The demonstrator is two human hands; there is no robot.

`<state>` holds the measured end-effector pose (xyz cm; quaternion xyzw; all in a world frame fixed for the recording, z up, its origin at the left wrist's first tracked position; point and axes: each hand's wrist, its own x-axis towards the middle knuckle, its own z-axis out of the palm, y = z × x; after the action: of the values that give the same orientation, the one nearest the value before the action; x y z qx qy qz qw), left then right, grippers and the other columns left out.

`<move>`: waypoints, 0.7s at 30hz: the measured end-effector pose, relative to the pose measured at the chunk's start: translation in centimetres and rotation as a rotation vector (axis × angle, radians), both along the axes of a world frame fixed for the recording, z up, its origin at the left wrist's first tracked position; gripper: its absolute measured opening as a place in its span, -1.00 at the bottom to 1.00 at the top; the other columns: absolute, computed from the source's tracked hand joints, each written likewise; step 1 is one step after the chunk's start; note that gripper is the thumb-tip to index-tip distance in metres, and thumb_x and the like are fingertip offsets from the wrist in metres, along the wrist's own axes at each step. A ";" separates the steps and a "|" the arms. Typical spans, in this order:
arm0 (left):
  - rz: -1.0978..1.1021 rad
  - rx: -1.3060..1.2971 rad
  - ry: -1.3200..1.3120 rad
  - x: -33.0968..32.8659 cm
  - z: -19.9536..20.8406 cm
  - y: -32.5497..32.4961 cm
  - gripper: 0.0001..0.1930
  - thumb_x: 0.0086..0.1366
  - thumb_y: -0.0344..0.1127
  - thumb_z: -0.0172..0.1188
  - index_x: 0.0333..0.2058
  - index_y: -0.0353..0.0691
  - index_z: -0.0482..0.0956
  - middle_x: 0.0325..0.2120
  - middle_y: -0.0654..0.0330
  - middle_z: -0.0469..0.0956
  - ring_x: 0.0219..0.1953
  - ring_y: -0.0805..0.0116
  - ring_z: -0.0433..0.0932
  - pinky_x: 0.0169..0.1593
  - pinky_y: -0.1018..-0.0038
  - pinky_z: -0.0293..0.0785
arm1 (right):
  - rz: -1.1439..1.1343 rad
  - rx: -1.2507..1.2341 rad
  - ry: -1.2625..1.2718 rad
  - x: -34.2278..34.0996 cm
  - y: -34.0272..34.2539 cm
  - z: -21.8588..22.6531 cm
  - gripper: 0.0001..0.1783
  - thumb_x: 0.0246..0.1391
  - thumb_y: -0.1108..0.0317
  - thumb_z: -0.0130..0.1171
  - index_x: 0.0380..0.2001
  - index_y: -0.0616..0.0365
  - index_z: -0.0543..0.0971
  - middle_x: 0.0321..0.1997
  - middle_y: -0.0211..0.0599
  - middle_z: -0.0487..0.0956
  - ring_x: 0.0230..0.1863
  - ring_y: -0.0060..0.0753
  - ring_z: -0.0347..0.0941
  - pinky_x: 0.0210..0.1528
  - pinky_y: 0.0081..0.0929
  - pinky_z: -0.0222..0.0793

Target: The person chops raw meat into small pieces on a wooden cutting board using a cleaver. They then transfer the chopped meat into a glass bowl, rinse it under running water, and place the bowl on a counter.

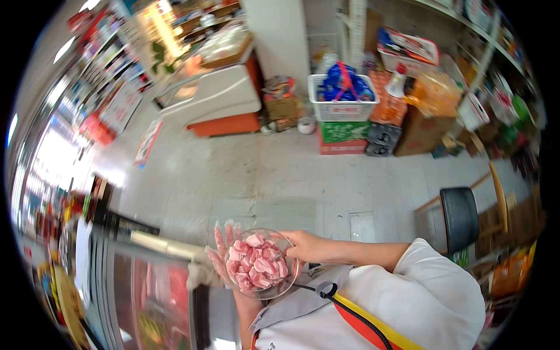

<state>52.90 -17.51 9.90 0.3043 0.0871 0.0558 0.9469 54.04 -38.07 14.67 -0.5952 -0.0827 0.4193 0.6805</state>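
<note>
A clear glass bowl (pixel 272 293) full of raw pink meat chunks (pixel 256 262) is held just in front of my body. My left hand (pixel 219 251), in a thin see-through glove, cups the bowl from the left and below, its fingers spread past the rim. Part of that palm is hidden behind the bowl. On the right side my right hand (pixel 303 246) grips the rim, thumb toward the meat; it looks bare.
At my left stands a glass-topped display case (pixel 154 291) with a pale cloth (pixel 201 274) at its edge. A black chair (pixel 459 219) is on the right. Ahead are a white basket (pixel 344 111) on stacked boxes, shelves, and a white-and-orange counter (pixel 224 99).
</note>
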 end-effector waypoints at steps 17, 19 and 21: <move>-1.060 0.020 -0.037 30.5 1.0 -35.6 -0.27 0.31 0.26 -0.23 0.32 -0.02 -0.01 0.27 0.06 0.09 0.30 0.02 0.03 0.30 0.01 -0.01 | -1.138 0.157 -0.147 12.9 -25.6 -0.5 -0.15 0.14 0.15 0.08 0.36 0.02 -0.13 0.09 -0.23 0.34 -0.05 -0.52 0.39 -0.10 -0.49 0.40; -1.180 -0.014 -0.040 32.8 1.4 -40.8 -0.27 0.31 0.26 -0.23 0.32 -0.02 -0.01 0.27 0.06 0.09 0.30 0.02 0.03 0.30 0.01 -0.01 | -1.284 0.284 -0.173 14.4 -28.4 -0.9 -0.13 0.14 0.04 0.10 0.37 -0.05 -0.12 0.24 -0.23 0.23 0.22 -0.43 0.18 0.17 -0.34 0.24; -1.332 -0.105 -0.037 34.1 2.4 -47.3 -0.27 0.31 0.26 -0.22 0.32 -0.02 -0.01 0.27 0.06 0.09 0.30 0.02 0.03 0.30 0.01 -0.01 | -1.431 0.415 -0.079 15.3 -31.6 -0.8 -0.12 0.14 0.01 0.10 0.36 -0.02 -0.12 0.29 -0.21 0.19 0.27 -0.38 0.16 0.21 -0.31 0.21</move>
<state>87.04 -64.83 12.25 0.2455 -0.1330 -0.5398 0.7941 69.35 -69.66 13.84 -0.3774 0.2230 -0.1721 0.8822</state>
